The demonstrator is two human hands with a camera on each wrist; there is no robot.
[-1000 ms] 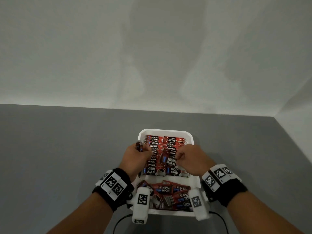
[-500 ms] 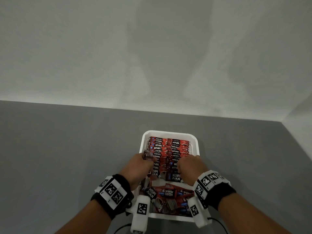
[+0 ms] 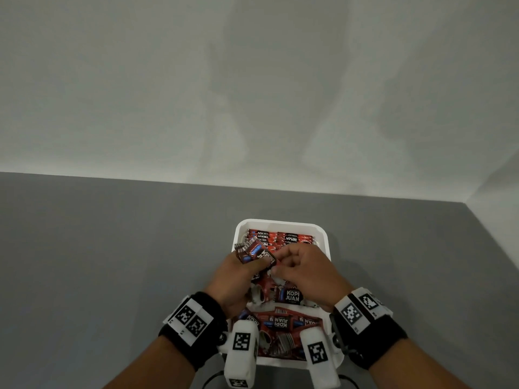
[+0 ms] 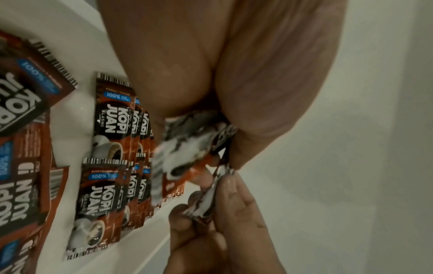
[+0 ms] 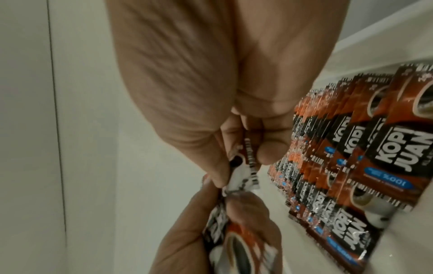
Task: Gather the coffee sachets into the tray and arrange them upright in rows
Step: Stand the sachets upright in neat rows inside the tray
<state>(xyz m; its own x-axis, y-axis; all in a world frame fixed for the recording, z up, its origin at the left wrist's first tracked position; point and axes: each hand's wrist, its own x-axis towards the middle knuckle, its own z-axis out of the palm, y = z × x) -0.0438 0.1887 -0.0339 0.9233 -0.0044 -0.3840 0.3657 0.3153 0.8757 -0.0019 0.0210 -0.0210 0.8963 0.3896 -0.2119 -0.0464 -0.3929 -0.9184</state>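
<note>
overhead, left hand (image 3: 238, 276) gripping sachets (image 3: 254, 251), wrist view shows right hand (image 4: 225, 218) pinching one

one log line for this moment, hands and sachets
left hand: holds sachet bundle | right hand: pinches one sachet | tray: upright rows far end, loose sachets near end

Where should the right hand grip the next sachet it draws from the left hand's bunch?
Probably by the crimped end seam. The left hand holds the bunch of sachets by its middle, ends fanning out; the right hand pinches one sachet there. The flat, thin edge suits a thumb-and-forefinger pinch from the right.
</note>
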